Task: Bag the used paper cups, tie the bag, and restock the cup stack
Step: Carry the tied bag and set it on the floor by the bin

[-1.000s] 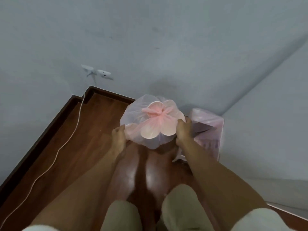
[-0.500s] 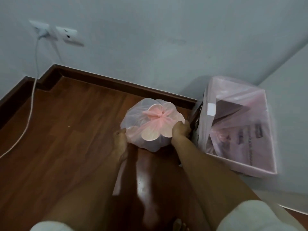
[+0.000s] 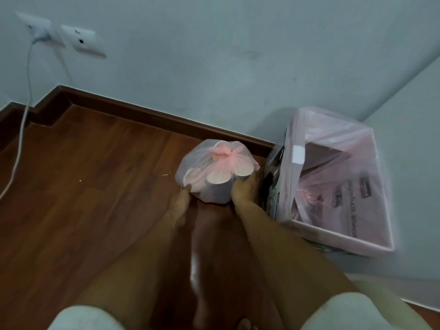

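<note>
A translucent pink bag (image 3: 214,170), knotted at the top, holds several white paper cups whose rims show through the plastic. It sits low over the wooden floor next to the bin. My left hand (image 3: 181,198) touches its lower left side with the fingers. On the bag's right side, my right hand (image 3: 245,189) grips it, wedged against the bin. Whether the bag rests on the floor or hangs just above it, I cannot tell.
A box bin (image 3: 333,186) lined with a pink bag stands in the corner at right, with printed cardboard inside. Dark skirting (image 3: 142,113) runs along the grey wall. Wall sockets (image 3: 81,41) at upper left feed a white cable (image 3: 21,120) trailing over the floor.
The view has tilted down and the tied bag has come lower and nearer the floor beside the bin. Both hands stayed on its sides.
</note>
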Demonstrator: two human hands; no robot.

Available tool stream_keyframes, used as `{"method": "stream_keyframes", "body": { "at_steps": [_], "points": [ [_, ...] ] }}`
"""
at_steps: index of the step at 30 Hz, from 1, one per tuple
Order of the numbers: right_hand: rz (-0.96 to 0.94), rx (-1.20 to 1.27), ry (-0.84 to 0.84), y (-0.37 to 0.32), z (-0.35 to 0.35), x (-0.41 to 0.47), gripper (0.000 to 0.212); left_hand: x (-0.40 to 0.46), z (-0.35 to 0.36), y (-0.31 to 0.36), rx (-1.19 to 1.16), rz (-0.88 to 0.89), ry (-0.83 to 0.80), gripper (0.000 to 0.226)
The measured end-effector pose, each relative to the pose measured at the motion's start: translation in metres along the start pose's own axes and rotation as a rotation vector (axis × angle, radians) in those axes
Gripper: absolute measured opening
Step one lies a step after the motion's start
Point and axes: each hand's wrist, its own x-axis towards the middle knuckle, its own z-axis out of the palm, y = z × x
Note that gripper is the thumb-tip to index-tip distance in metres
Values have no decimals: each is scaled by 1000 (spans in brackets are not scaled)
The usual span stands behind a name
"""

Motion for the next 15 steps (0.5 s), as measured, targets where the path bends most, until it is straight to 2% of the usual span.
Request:
{"method": "stream_keyframes", "body": {
  "at_steps": [2,4,6,9,12,15],
  "points": [
    [-24,43,-102,-18,-18,-17,55,-11,-14,10,87,34,-25,44],
    [-15,30,-180,-35,-41,-38,39,-37,-24,30,145,45,32,35],
    [-38,7,-250,-71,-83,-68,30,-93,-34,76,172,59,69,31],
    [-118,-72,-301,-92,-114,-96,24,-145,-35,120,231,80,70,30],
    [-181,-132,-356,-140,-183,-145,23,-232,-38,186,339,119,88,33],
    [-187,-92,-363,-205,-264,-197,30,-317,-38,253,486,211,76,32]
  ]
}}
